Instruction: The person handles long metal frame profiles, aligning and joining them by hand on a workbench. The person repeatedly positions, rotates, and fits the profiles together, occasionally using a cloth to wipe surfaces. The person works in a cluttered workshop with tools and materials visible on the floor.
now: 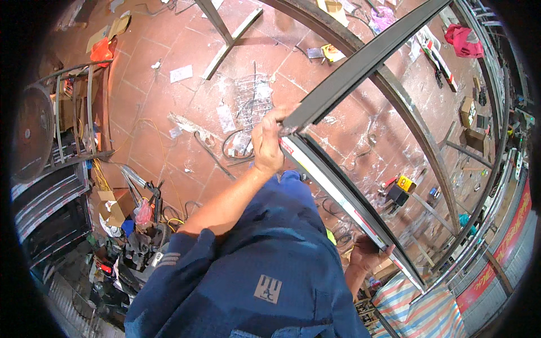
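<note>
Held in front of my body is a dark grey metal profile frame (360, 70), with white film along the outer face of its near bar (332, 188). At its left corner, my left hand (266, 145) is closed around the joint where two bars meet. Farther right along the near bar, my right hand (369, 254) grips it from below and outside, its fingers partly hidden. The frame lies over brown metal support rails (414, 112), and its right part runs toward the rim of the picture.
Red floor tiles (169, 107) carry scraps, white dust and cables. A square tube leg (234, 45) stands at the far side. Cardboard boxes (115, 205) and tangled clutter lie at left. A yellow and black object (401, 188) sits beneath the rails. Striped sheeting (420, 310) is near right.
</note>
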Demonstrator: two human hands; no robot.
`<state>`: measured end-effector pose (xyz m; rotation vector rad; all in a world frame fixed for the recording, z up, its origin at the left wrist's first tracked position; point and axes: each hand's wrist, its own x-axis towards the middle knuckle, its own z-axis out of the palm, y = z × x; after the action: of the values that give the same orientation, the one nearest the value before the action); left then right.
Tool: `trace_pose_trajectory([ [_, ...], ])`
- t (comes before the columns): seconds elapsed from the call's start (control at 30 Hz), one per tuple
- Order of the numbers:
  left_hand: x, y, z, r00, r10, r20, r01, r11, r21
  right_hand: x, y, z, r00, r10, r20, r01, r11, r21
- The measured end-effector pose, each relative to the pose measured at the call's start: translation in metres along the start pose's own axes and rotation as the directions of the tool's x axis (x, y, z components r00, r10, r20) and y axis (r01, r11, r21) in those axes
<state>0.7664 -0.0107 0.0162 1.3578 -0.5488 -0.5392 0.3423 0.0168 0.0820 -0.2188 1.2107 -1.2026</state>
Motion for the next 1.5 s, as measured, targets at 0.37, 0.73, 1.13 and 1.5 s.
trace_pose_trajectory([
  [0.37,0.046,-0.016,-0.008,0.992,-0.067,-0.109,0.056,0.993,-0.105,-0.009,-0.001,0.022,0.904,-0.173,0.390,0.173,0.984,0.034],
  [0.73,0.057,-0.013,-0.014,0.984,-0.115,-0.133,0.105,0.991,-0.083,-0.037,-0.026,0.044,0.827,-0.343,0.445,0.408,0.911,-0.056],
  [1.13,0.042,-0.050,0.016,0.923,-0.337,-0.187,0.221,0.859,-0.461,-0.060,-0.076,0.061,0.661,-0.539,0.522,0.698,0.697,-0.164],
  [1.5,0.008,-0.017,0.048,0.922,-0.388,0.002,0.319,0.756,-0.571,-0.066,-0.135,0.118,0.493,-0.717,0.494,0.868,0.449,-0.215],
])
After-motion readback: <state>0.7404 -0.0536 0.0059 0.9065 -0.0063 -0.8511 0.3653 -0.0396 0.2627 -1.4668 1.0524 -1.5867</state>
